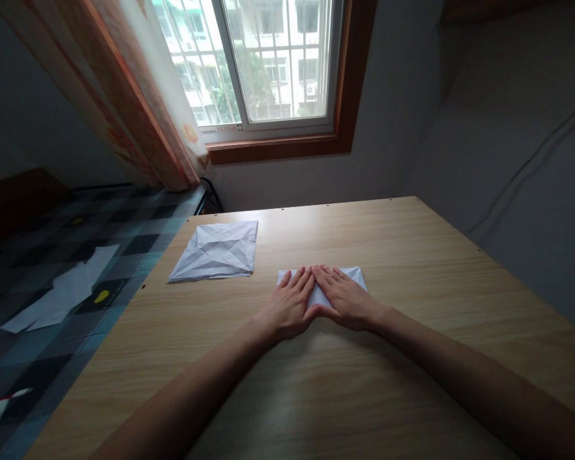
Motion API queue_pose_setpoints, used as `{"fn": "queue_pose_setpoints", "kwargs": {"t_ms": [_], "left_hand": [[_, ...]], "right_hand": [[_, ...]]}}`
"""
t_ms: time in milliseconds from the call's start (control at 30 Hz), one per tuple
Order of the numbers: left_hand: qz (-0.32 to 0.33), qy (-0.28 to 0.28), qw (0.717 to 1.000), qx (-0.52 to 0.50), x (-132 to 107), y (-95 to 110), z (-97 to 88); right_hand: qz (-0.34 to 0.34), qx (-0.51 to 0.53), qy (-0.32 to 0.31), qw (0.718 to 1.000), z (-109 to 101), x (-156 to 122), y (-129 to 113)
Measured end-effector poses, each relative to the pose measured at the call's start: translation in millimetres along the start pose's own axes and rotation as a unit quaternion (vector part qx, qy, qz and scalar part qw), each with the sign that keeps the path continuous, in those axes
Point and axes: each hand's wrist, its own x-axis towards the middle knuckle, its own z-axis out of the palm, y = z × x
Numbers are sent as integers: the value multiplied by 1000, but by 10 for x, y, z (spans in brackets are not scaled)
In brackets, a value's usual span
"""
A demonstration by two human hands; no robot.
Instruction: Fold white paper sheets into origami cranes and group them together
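Note:
A folded sheet of white paper (320, 298) lies flat on the wooden table (249, 390). My left hand (293, 301) rests palm down over its left part, fingers stretched out and pointing away from me. Over the right part lies my right hand (344, 297), also flat with its fingers extended. The two hands meet at the fingertips and thumbs, framing a small patch of paper between them. Much of the sheet is hidden under the hands; its far corners show. Farther left on the table sits a stack of creased white paper (220, 250), apart from both hands.
Left of the table is a bed with a checked cover (138, 220), with white paper strips (64, 291) on it. At its near end is a red and white object (4, 399), hard to make out. A curtain (138, 96) hangs beside the window (282, 64).

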Motion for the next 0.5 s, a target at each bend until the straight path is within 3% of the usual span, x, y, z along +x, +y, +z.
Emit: {"fn": "queue_pose_setpoints", "kwargs": {"t_ms": [500], "left_hand": [[-47, 2, 999, 19, -220, -233, -94]], "right_hand": [[62, -74, -4, 995, -46, -320, 199]]}}
